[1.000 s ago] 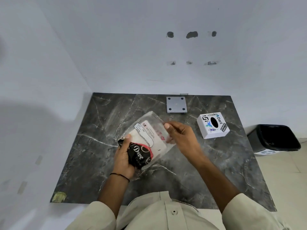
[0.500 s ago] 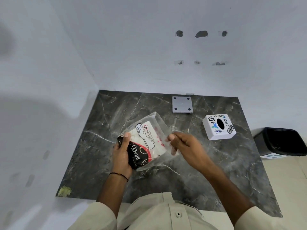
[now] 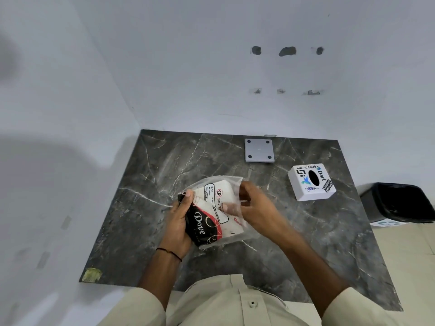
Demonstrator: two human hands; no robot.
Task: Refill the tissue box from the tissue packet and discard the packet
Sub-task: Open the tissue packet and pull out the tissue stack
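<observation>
Thin clear plastic film, printed black and red at one end: tissue packet, held just above the dark marble table, nearest of the task items. Judged light, soft and compressible; film slippery and easily torn, white stack within likely to buckle if pinched at one corner. Best taken across the full thickness of the stack through the open mouth, with the printed end braced. Left hand wrapped round the printed end, thumb on top. Right hand at the far, open end, pinching the film, one finger visible through the plastic against the stack. Packet spanned between both hands, touching both. Further right, white tissue box upright on the table, oval slot uppermost, well apart from the hands. Beyond, grey square plate near the wall. Black bin on the floor past the table's right edge.
</observation>
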